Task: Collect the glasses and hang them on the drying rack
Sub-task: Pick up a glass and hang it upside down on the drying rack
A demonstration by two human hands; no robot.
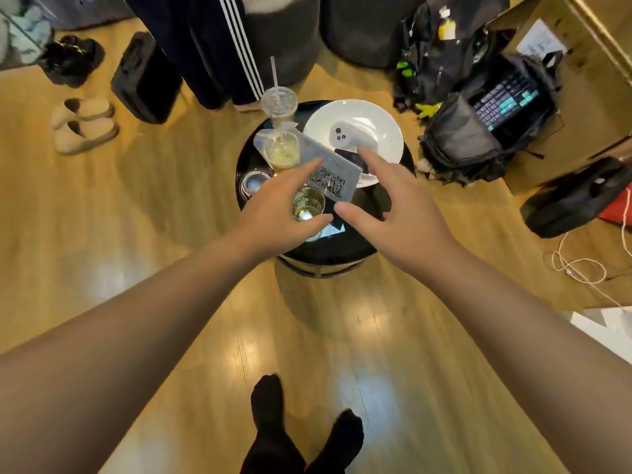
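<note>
- Wood floor [143, 206] all around, with a small round black table [328, 248] right in front of us and our socks showing at the bottom.
- Our left hand [277, 213] has its grip wrapped round a short glass [307, 205] near the table's front edge, fingers curled on its left side, thumb under the near side. There's a bit of pale liquid in it.
- Our right hand [393, 203] hangs just right of that glass, grip loose and spread, touching nothing we can make out.
- Second glass [282, 152] with yellowish drink sits further back on the left, and a lidded plastic cup [278, 104] with a straw is behind it.
- Clear QR stand [328, 172] leans between the glasses and a white plate [383, 131].
- Off the table: slippers [85, 126] to the left, open backpack [478, 131] to the right.
</note>
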